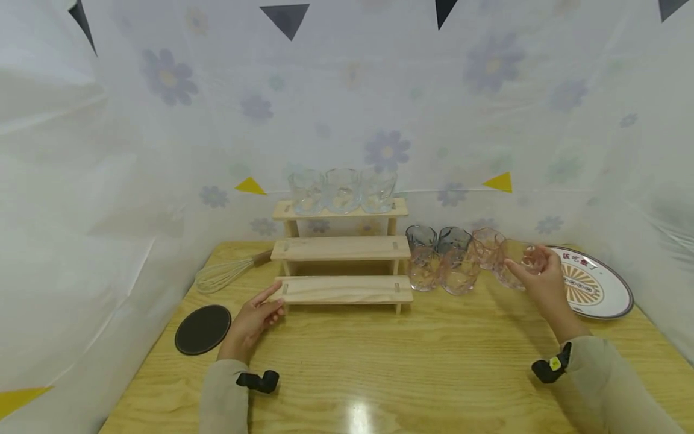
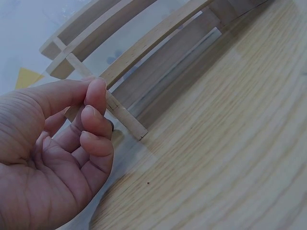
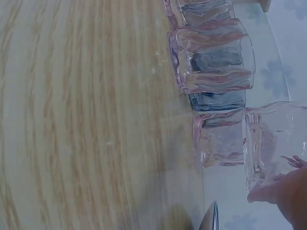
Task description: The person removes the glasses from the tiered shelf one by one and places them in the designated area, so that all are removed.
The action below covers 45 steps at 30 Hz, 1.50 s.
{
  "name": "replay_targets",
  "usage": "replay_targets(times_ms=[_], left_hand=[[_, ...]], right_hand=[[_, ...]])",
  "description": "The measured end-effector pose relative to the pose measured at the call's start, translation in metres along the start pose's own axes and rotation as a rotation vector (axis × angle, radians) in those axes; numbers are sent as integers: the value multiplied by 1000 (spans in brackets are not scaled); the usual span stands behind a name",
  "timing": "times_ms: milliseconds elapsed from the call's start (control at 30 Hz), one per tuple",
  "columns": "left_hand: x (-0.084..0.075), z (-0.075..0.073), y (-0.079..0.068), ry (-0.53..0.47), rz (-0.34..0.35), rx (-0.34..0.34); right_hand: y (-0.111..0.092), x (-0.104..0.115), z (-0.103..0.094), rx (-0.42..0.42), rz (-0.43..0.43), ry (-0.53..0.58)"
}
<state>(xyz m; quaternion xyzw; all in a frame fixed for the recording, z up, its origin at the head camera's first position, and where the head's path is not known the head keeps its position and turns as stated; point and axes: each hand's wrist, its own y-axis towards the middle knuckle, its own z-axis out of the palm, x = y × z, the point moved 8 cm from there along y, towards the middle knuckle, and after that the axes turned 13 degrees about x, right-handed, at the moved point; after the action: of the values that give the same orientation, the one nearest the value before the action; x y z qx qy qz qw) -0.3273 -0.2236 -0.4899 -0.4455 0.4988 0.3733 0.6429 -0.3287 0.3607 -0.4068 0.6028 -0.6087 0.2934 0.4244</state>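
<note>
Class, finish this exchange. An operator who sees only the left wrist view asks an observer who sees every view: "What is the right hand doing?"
Observer: The right hand is gripping a drinking glass.

Operator: What stands between it and the wooden rack?

Observer: Five more glasses, two bluish and three pinkish.

Operator: Is anything on the far right, past those?

Observer: Yes, a plate with a printed pattern, partly hidden behind the right hand.
</note>
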Motion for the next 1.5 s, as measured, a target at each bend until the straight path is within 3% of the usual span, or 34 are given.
replay_targets(times_ms=[433, 633, 1033, 1500], left_hand=[[0, 1, 1, -15, 7, 9], [-1, 3, 3, -18, 12, 11], [1, 0, 3, -31, 7, 7], [0, 2, 1, -29, -8, 26]], right_hand=[[7, -21, 26, 106, 110, 5], [9, -29, 35, 148, 151, 80], [14, -32, 43, 188, 119, 112], [13, -34, 46, 204, 156, 107]])
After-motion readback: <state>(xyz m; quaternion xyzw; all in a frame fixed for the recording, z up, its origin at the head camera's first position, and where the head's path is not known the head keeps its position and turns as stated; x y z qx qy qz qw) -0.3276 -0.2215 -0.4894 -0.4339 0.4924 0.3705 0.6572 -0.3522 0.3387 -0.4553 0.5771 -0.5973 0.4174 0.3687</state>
